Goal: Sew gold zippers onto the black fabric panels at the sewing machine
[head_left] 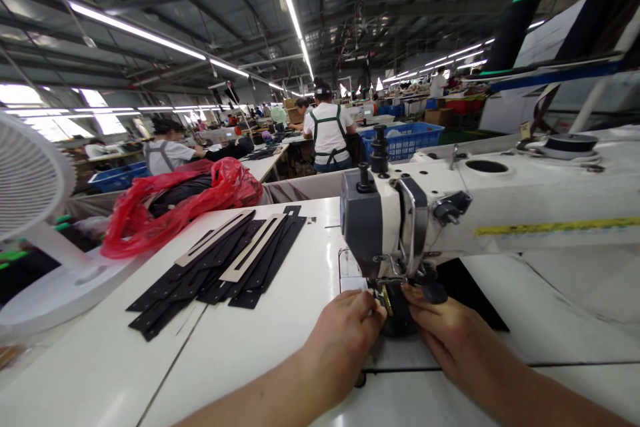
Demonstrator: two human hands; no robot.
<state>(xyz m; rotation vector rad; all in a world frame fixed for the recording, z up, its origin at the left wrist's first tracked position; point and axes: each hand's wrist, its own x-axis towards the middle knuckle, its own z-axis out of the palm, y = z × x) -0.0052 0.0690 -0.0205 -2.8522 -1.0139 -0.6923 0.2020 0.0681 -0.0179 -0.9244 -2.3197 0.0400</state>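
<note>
Lying right under the sewing machine's head (363, 227), a small black piece (400, 321) is showing a gold-toothed strip (388, 301) along its left side, and both hands are working in close around it. The left hand (345, 333) is curling its fingers together, tips bunching beside the teeth; whether they are pinching the edge, nobody's telling from this angle. The right hand (453, 333) is reaching in from the other side, fingers lying close together, tips touching the black piece; its thumb is hiding, so no telling whether it's pinching.

Doing this well is calling for light, even pressure from both sides, the strip lying flat and straight, and the fingertips staying clear of the needle area, because those teeth are sitting very near the metal parts. Pulling harder with one hand would likely be skewing the edge.

Further out, a black panel (470, 293) is resting beneath the machine's arm, while dark strips (175, 290) and pale frames (255, 247) are overlapping on the white table (280, 340). Beyond them, a red plastic bag (235, 183) is slumping near the fan (30, 173), and a person in green straps (330, 133) is sitting ahead.
</note>
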